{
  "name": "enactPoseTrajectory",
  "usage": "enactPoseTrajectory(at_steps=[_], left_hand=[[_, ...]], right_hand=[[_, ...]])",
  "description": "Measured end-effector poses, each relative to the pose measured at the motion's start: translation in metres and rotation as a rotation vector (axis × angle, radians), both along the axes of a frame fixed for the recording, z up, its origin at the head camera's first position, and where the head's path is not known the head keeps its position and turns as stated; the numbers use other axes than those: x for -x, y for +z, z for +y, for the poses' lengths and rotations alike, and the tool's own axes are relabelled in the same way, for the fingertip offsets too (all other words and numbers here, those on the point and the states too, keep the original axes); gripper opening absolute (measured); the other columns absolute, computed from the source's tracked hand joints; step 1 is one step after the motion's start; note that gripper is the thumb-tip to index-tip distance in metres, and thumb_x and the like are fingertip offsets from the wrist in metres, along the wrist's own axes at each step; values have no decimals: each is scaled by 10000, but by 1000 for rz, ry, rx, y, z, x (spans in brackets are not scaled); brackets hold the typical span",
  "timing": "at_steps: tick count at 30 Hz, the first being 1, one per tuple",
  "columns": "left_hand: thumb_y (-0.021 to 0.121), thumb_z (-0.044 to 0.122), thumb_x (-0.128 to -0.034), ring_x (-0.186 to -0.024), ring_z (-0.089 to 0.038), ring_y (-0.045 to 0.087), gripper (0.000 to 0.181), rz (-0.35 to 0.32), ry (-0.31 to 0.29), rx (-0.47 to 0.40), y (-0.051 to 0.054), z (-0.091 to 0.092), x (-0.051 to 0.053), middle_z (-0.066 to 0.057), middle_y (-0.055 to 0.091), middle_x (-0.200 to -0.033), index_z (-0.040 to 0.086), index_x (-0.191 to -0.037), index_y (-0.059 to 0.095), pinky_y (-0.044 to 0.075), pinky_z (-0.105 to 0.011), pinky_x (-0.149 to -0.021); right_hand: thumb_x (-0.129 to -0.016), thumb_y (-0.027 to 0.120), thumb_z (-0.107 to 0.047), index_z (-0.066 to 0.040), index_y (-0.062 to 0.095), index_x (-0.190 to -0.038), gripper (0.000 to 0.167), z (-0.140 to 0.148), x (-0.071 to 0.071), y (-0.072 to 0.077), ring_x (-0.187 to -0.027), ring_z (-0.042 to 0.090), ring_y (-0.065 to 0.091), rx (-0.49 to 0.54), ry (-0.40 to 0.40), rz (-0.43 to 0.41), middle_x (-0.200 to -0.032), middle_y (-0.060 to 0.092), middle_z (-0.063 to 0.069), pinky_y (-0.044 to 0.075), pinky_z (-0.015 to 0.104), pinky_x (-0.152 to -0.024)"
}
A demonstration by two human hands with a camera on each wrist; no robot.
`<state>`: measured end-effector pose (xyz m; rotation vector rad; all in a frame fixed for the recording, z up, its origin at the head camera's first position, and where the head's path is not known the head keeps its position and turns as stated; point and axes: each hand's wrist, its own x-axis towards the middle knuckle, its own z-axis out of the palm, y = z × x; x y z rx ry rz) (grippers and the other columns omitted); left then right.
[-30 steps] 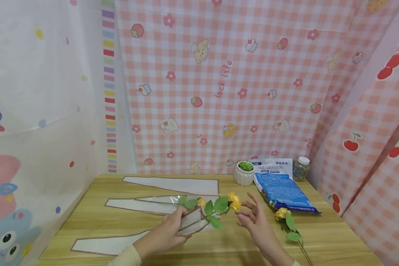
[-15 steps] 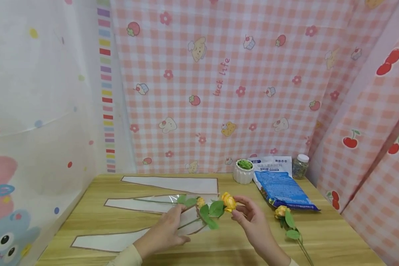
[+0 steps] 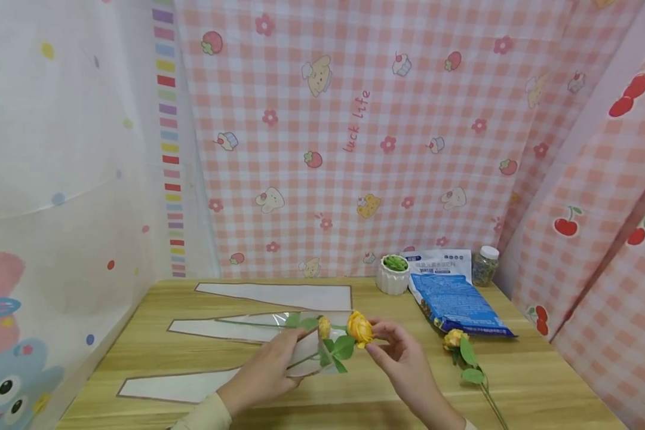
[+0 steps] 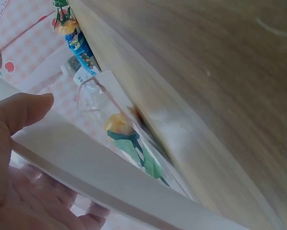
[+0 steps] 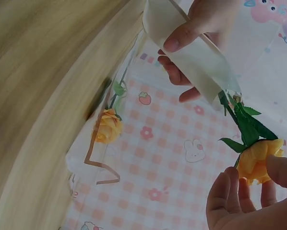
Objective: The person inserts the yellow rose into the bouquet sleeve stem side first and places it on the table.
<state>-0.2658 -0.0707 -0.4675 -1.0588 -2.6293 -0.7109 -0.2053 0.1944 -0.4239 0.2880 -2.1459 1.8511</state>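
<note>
So there's a huge pink checked cloth (image 3: 349,179) covered in little cakes, strawberries and animals at the far side, and a wood-grain table (image 3: 537,394) in front of it. On the left half of the table are three long white tapered sleeves with brown edging: a far sleeve (image 3: 301,295) lying flat, a middle sleeve (image 3: 204,329) with a rose in it, and a near sleeve (image 3: 183,385) that's partly lifted. Far right there's a blue bag (image 3: 457,301) lying with a white pouch (image 3: 443,263) right behind it. The left hand (image 3: 271,361) has the near sleeve pinched, thumb on one face and fairly straight fingers on the other. The right hand (image 3: 405,361) has thumb and fingers curled round the bloom of a yellow rose (image 3: 360,329), just right of that sleeve's mouth, leaves by the opening and stem running inside. Another one, a loose rose (image 3: 469,356), lies near right below the bag. Then a white ribbed pot (image 3: 393,280) with a green succulent (image 3: 395,263), left of the bag, and a small white-capped jar (image 3: 485,267) far right.
</note>
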Motion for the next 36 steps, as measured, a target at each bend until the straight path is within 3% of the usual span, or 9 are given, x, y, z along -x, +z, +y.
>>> enactPoseTrajectory(at_steps=[5, 11, 16, 22, 25, 31, 36], left_hand=[[879, 195, -784, -1080, -187, 606, 769, -32, 3, 12, 3, 1, 1, -76, 621, -1270, 29, -1413, 469, 536, -435, -903], [901, 296, -773, -1075, -198, 618, 800, -19, 2, 12, 5, 2, 0, -84, 628, -1264, 24, -1398, 482, 539, -441, -886], [895, 341, -775, -1086, -211, 621, 809, -15, 14, 18, 5, 2, 1, -97, 630, -1273, 35, -1405, 491, 535, -468, -887], [897, 295, -764, -1094, -216, 624, 779, 35, 55, 35, 3, 3, 2, -88, 640, -1260, 55, -1386, 493, 529, -452, -860], [905, 271, -736, -1116, -208, 614, 779, 50, 74, 39, 3, 4, 1, -58, 638, -1271, 88, -1377, 503, 508, -423, -833], [924, 320, -710, -1068, -164, 622, 765, 75, 64, 44, 1, 10, -3, -14, 644, -1244, 131, -1335, 525, 502, -395, -779], [919, 355, -720, -1078, -172, 621, 806, 90, 50, 56, -1, 14, -5, -15, 628, -1269, 116, -1369, 506, 505, -385, -771]], right_hand=[[-903, 705, 51, -8, 639, -1028, 153, -2, 2, -1, -1045, 143, 653, -30, -18, -5, -1242, 648, 138, 564, 285, -815], [-908, 723, 0, -34, 603, -964, 137, -8, 5, -4, -885, 112, 616, -111, -40, 22, -1148, 637, 118, 525, 282, -710], [-892, 734, 17, -55, 603, -956, 163, -11, 6, -7, -888, 105, 603, -135, -29, 55, -1117, 621, 96, 524, 274, -711], [-872, 741, 49, -61, 618, -950, 183, -11, 5, -8, -1001, 141, 614, -122, 17, 106, -1167, 618, 107, 559, 294, -782], [-876, 739, 45, -79, 618, -934, 183, -10, 5, -8, -1053, 180, 609, -134, 21, 91, -1190, 612, 96, 559, 298, -778], [-911, 714, 14, -65, 569, -889, 166, -12, 11, -13, -1036, 241, 643, -169, -45, 14, -1233, 638, 143, 533, 274, -720], [-957, 643, 28, 24, 536, -930, 111, -14, 12, -14, -999, 219, 648, -21, -71, -95, -1313, 608, 235, 542, 226, -773]])
